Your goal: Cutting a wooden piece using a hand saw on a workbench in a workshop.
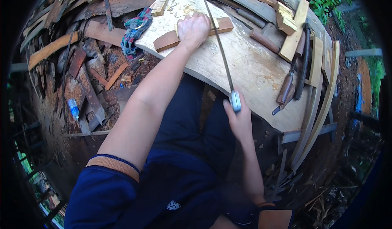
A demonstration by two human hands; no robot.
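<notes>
My left hand (pixel 193 32) is closed over a small pale wood piece (pixel 215 23), pressing it against a reddish-brown wooden bar (pixel 225 26) on the bench. Most of the pale piece is hidden under the fingers. In my right hand (pixel 240 120), near the bench's front edge, is the grey-white handle of a handsaw (pixel 235 100). Its long, thin blade stretches away from me across the bench, just right of my left hand, and crosses the bar in this view. Whether the teeth touch the wood I cannot tell.
On the pale bench slab (pixel 241 65), a notched block (pixel 162 0) and a checked cloth (pixel 136 29) sit at left. Wooden-handled tools (pixel 286 88), planks (pixel 300 29) and a split block (pixel 285 18) line the right. Scrap wood (pixel 92 92) and a plastic bottle (pixel 73 109) litter the ground.
</notes>
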